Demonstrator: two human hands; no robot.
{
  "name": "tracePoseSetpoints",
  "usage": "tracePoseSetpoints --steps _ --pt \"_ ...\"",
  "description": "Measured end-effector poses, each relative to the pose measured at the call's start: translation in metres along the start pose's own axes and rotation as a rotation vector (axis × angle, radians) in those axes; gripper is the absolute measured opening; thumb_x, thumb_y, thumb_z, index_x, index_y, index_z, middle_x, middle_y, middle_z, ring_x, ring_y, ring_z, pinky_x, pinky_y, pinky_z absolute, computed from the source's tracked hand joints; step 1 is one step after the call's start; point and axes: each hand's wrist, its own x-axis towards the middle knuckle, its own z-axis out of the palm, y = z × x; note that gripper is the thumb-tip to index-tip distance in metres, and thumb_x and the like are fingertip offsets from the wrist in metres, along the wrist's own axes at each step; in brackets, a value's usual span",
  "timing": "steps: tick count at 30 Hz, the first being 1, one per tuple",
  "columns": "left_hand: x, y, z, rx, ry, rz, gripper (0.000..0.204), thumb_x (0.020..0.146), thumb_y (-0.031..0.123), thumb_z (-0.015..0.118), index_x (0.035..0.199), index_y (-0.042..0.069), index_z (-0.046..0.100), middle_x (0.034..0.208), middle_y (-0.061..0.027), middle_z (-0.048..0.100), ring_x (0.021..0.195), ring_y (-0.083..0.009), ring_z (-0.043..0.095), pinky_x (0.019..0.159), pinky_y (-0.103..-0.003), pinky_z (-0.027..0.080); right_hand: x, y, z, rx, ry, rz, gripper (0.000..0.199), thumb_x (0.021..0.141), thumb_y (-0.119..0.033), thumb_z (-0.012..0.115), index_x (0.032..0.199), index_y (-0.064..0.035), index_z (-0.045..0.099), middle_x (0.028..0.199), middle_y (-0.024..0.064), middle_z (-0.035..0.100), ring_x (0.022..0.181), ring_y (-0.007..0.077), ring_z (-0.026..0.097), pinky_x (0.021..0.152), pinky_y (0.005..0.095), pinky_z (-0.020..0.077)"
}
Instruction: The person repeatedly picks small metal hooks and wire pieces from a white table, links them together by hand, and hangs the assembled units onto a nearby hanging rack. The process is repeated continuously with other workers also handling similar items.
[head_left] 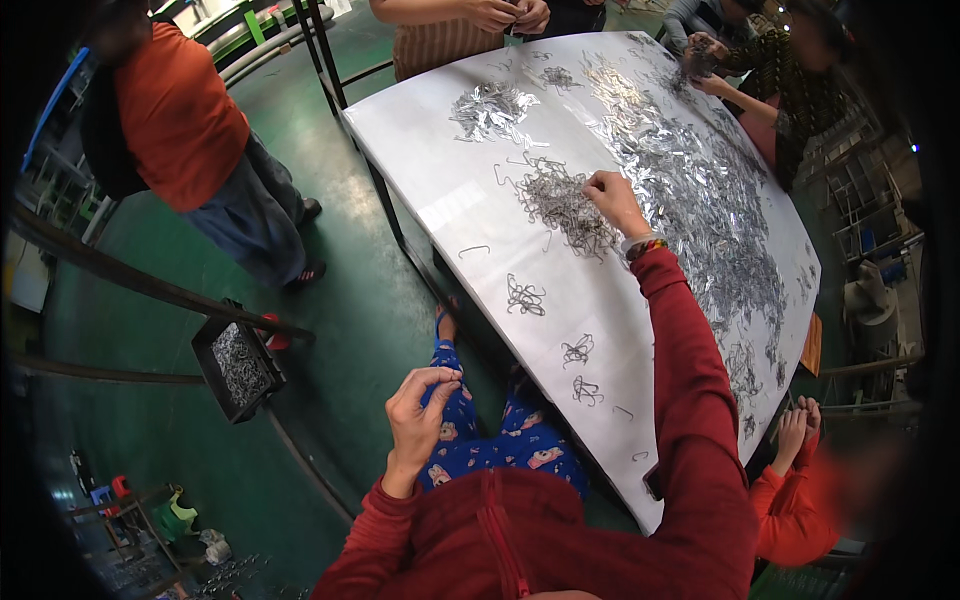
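Right hand [612,198] pinching wire clips [560,205] on bench [430,170]; tangled, axis unclear. Left hand [420,405] curled closed near lap; contents unclear.

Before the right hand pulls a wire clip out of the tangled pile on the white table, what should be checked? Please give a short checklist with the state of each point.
1. Right hand is at the tangled pile: ok, its fingertips rest on the pile's upper right edge.
2. One single wire clip is pinched: cannot tell, the fingers hide it.
3. Left hand is ready to receive: cannot tell, it is raised off the table with fingers pinched together, and any clip in it is too small to see.
4. Other people's hands are away from the pile: ok, they work at the far and right edges.
5. Black bin of metal parts is close: ok, it stands on the floor to the left.
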Motion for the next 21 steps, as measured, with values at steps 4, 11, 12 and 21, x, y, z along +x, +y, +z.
tracePoseSetpoints --steps 4,11,12,21 --pt "0.001 0.000 -0.004 0.002 0.007 0.050 0.013 0.080 -0.008 0.068 0.091 -0.002 0.065 0.089 -0.0116 0.069 0.082 -0.0196 0.067 0.074 -0.029 0.054 -0.025 -0.012 0.010 0.467 -0.095 0.214 0.017 0.079 -0.008 0.065 0.091 0.0045 0.067 0.070 0.0076 0.066 0.061 0.0150 0.061 0.059 0.0286 0.0502" --pt "-0.011 0.004 -0.005 -0.038 -0.027 0.037 0.013 0.080 -0.010 0.067 0.090 -0.002 0.065 0.090 -0.0111 0.070 0.083 -0.0190 0.067 0.076 -0.030 0.053 -0.129 -0.040 0.074 0.438 -0.209 -0.004 0.025 0.080 -0.006 0.069 0.104 0.0001 0.068 0.075 0.0054 0.068 0.065 0.0117 0.063 0.060 0.0260 0.0515" --pt "-0.013 0.005 -0.004 -0.030 -0.043 0.007 0.013 0.080 -0.010 0.067 0.090 -0.002 0.065 0.090 -0.0110 0.070 0.084 -0.0188 0.067 0.077 -0.030 0.053 -0.138 -0.041 0.078 0.359 -0.185 0.023 0.027 0.079 -0.008 0.070 0.105 -0.0009 0.068 0.076 0.0065 0.069 0.065 0.0126 0.064 0.061 0.0271 0.0524" --pt "-0.016 0.016 0.010 -0.141 -0.049 0.079 0.011 0.084 -0.009 0.066 0.091 -0.001 0.064 0.089 -0.0103 0.068 0.085 -0.0172 0.065 0.079 -0.029 0.053 -0.184 -0.009 -0.002 0.308 0.163 0.058 0.027 0.079 -0.011 0.066 0.106 -0.0034 0.070 0.084 0.0151 0.071 0.078 0.0211 0.069 0.074 0.0323 0.0531"
